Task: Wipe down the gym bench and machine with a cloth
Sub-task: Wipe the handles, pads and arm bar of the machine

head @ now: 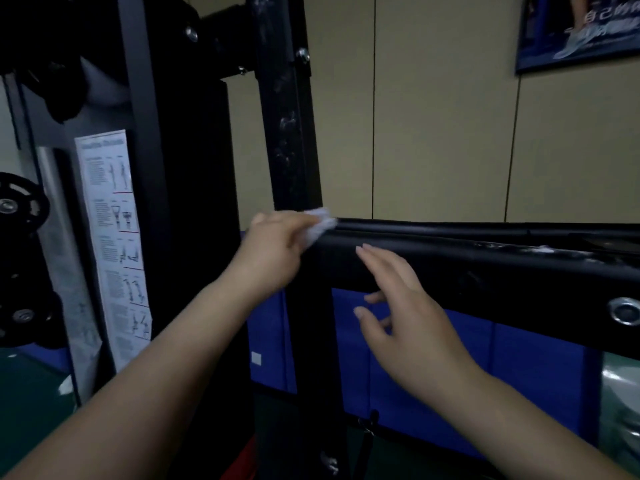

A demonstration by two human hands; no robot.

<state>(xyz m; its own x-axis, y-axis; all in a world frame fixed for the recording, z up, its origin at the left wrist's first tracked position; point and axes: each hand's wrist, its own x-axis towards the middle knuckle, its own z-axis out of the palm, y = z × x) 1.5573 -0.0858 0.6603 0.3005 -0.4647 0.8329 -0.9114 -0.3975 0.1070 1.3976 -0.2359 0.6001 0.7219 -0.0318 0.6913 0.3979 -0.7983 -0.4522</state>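
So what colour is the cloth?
White, or very pale; the cloth shows in the head view, held in the left hand.

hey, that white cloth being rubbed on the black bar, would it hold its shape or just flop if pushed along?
The cloth looks bunched and crumpled under the left hand, so it is probably floppy and light. Pushed along the black bar, it would likely fold rather than slide flat.

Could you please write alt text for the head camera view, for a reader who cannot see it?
A person's left hand presses a white cloth against the black machine frame where an upright post meets a horizontal bar. The right hand hovers open in front of the bar, fingers spread. An exercise chart hangs at left; blue padding lines the wall below.
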